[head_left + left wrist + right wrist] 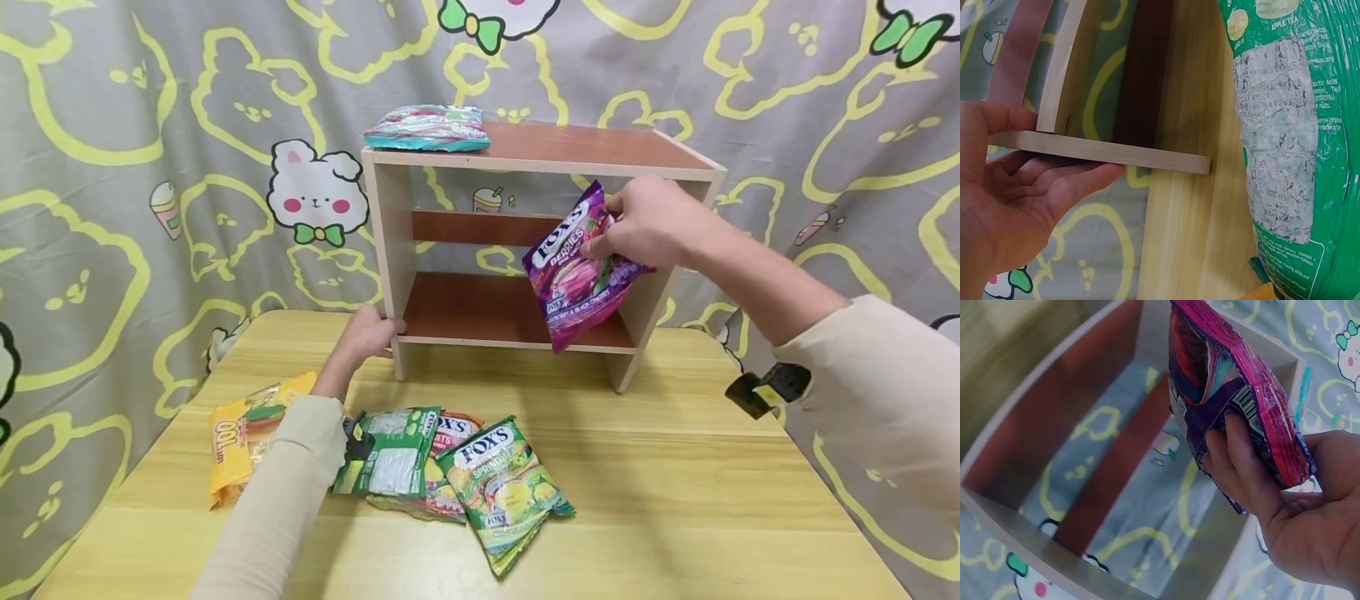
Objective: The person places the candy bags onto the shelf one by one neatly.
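My right hand (651,223) pinches a purple Fox's berries candy bag (572,287) by its right side, in front of the open shelf bay. In the right wrist view the fingers press the bag's barcode side (1249,403). With my left hand (366,335) I grip the left side panel of a small wooden shelf (480,308), at the height of its lower board. The left wrist view has the thumb on one face of the panel (1160,157) and the fingers along the other. A teal and red candy bag (427,129) lies on the shelf top, at its left end.
In front of the shelf, several candy bags lie on the wooden table (675,500): a green Fox's bag (506,492), a face-down green bag (393,454), a partly covered Fox's fruits bag (446,492), and a yellow bag (232,442) at the left. A patterned curtain (225,108) hangs behind.
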The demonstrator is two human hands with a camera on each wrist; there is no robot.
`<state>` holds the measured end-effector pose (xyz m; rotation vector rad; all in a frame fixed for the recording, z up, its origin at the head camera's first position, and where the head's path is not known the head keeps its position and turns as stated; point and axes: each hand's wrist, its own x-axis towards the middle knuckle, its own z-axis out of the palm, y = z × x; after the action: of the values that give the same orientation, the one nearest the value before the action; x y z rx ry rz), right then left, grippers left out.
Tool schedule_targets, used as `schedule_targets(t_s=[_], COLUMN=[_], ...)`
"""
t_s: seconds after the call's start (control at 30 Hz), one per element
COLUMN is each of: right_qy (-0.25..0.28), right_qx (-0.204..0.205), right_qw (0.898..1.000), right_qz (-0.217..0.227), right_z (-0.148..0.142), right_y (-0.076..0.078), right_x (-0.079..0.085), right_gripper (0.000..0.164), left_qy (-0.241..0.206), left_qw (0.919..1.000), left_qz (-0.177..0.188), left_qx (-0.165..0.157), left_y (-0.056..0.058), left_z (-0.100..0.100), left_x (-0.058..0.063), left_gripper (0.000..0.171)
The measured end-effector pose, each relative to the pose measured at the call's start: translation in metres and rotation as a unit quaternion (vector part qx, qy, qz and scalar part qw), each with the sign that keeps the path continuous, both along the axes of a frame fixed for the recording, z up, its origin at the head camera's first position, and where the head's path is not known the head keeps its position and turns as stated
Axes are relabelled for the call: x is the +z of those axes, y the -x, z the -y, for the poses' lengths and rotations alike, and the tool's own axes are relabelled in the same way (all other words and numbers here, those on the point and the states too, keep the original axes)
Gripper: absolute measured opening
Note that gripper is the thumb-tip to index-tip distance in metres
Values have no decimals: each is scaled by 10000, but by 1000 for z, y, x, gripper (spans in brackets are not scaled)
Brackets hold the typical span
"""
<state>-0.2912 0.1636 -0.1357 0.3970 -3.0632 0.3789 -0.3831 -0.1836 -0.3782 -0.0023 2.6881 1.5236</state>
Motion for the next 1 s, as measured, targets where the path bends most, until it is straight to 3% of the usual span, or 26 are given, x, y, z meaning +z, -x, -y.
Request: schedule_targets(t_s=[0.27,0.5,0.73,0.83,0.97,1.0], right_qy=[-310,186,600,1534,2892,3027], right_qx=[2,-317,-608,-642,-686,-707], right_qw=[9994,9993,9963,9856,9525,9482], right_qz=[139,121,-40,299,667,651], right_z=[7,6,-3,-6,-8,-8], right_y=[-6,-9,0,9,19,20], right_x=[30,53,74,80,85,85], right_gripper=[54,66,80,77,78,78], left_qy=[-15,-9,-28,-24,-52,-64], left_qw=[10000,10000,10000,10000,10000,10000], left_qz=[-9,6,-8,-8,2,7], left_qx=[13,5,4,-2,8,11], left_y=[1,-2,0,0,1,1], left_z=[0,0,0,0,0,0], left_x=[1,1,0,0,-1,-1], left_gripper=[34,34,35,36,36,36])
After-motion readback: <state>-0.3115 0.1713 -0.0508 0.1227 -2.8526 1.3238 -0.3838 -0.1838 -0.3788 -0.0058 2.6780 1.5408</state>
